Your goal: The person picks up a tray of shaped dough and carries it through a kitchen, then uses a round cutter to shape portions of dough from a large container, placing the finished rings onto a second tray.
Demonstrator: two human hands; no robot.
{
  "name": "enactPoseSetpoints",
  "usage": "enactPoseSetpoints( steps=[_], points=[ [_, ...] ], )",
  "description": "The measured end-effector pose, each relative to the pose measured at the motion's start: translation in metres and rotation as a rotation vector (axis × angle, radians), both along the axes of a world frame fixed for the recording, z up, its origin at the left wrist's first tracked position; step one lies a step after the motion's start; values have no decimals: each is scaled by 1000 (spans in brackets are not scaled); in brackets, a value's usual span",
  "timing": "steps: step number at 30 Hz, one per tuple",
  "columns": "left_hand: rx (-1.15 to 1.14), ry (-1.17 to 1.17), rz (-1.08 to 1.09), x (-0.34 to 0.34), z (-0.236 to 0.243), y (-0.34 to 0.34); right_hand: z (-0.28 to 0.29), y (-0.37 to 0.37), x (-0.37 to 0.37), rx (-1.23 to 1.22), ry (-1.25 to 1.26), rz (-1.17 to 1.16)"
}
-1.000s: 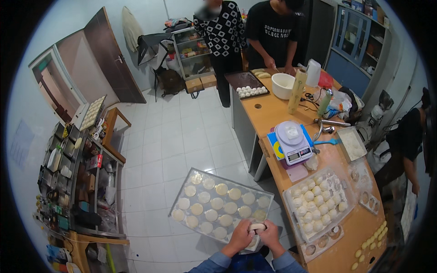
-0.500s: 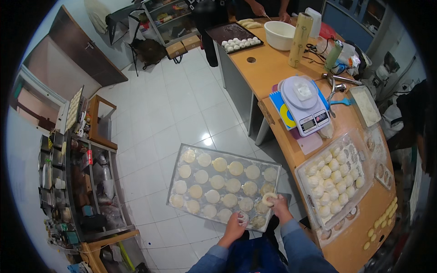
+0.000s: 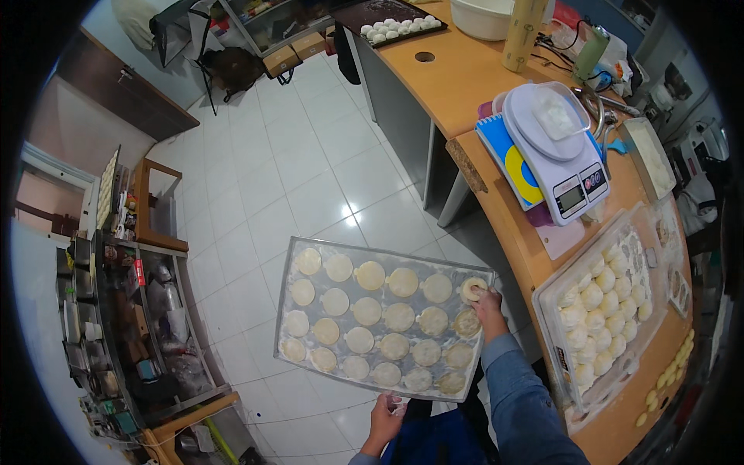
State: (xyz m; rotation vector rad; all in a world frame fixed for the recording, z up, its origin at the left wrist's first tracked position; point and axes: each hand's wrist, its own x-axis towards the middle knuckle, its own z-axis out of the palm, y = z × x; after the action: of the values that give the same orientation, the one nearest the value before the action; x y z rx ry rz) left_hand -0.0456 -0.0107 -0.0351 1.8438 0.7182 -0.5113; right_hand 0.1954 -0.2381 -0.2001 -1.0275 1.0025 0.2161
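Observation:
A shallow metal tray (image 3: pixel 283 310) dusted with flour carries rows of flat round dough discs (image 3: pixel 368 311). At its far right corner, my right hand (image 3: pixel 487 306) pinches a pale ring-shaped piece (image 3: pixel 473 289) over the disc position there. Whether the ring is dough or a mould I cannot tell. My left hand (image 3: pixel 384 418) is at the tray's near edge, its floury fingers curled together; what they hold, if anything, is hidden. To my right, a clear plastic box (image 3: pixel 546 310) of round dough balls (image 3: pixel 601 306) rests on the wooden table (image 3: pixel 496 217).
A kitchen scale (image 3: pixel 554 155) with a clear tub sits on the table, beside a floury rectangular pan (image 3: pixel 649 159). Small yellowish dough pieces (image 3: pixel 668 376) lie at the near right. A dark tray (image 3: pixel 364 17) of white balls is farther back. Shelves (image 3: pixel 155 310) line the left.
My right hand has moved the ring-shaped piece away from me to the tray's far right corner. My left hand has drawn back from above the tray to its near edge. The view has shifted.

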Motion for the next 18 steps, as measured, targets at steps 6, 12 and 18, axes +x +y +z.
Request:
enactPoseSetpoints(
  steps=[6,12,18],
  points=[
    [-30,-47,18,1,-5,-7,-19,-13,5,-56,42,55],
    [-14,-52,-21,7,-2,-4,-6,-9,6,-128,100,74],
    [-39,-62,16,6,-7,-2,-13,-10,-7,-39,99,-85]
  ],
)
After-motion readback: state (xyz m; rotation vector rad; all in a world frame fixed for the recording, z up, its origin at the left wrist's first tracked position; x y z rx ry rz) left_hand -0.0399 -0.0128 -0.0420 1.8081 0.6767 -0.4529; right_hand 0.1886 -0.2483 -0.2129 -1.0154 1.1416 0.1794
